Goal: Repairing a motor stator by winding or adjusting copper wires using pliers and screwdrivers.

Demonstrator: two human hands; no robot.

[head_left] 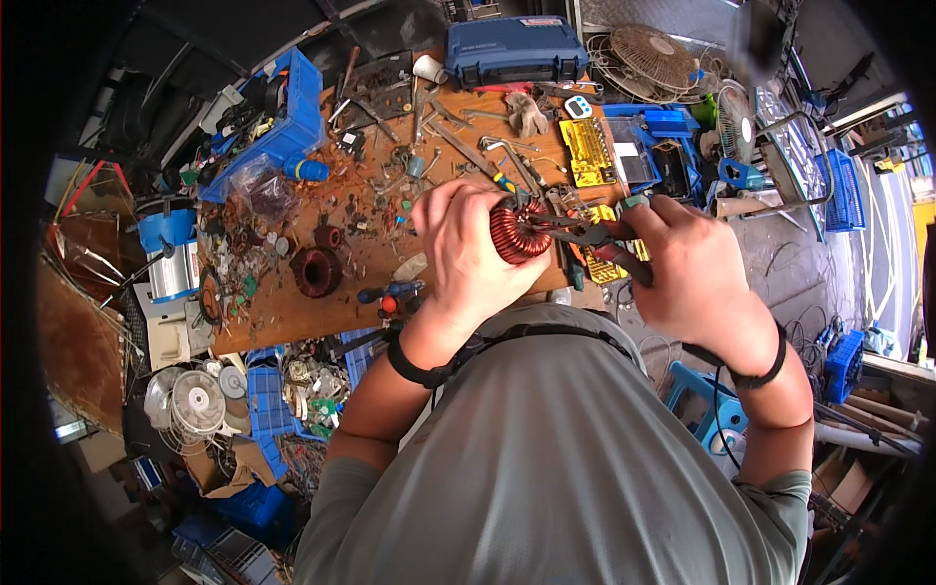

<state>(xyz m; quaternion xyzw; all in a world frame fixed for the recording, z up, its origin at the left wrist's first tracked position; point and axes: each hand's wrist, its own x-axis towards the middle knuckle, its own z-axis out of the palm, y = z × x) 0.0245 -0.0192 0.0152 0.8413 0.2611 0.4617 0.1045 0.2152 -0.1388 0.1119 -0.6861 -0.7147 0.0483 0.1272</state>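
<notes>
My left hand is closed round a ring-shaped coil wound with copper-red wire, held above the front of the workbench. From the right, my right hand grips a pair of pliers by dark red and black handles. The jaws point left and reach to the coil's right side; whether they pinch a wire there is too small to tell. Another round copper-wound coil lies on the bench to the left, with a smaller reddish coil just behind it.
The wooden workbench carries scattered tools and scraps. A blue tool case stands at the back, a yellow bit set to the right. Screwdrivers lie near the front edge. A blue bin sits at the left, a blue stool below right.
</notes>
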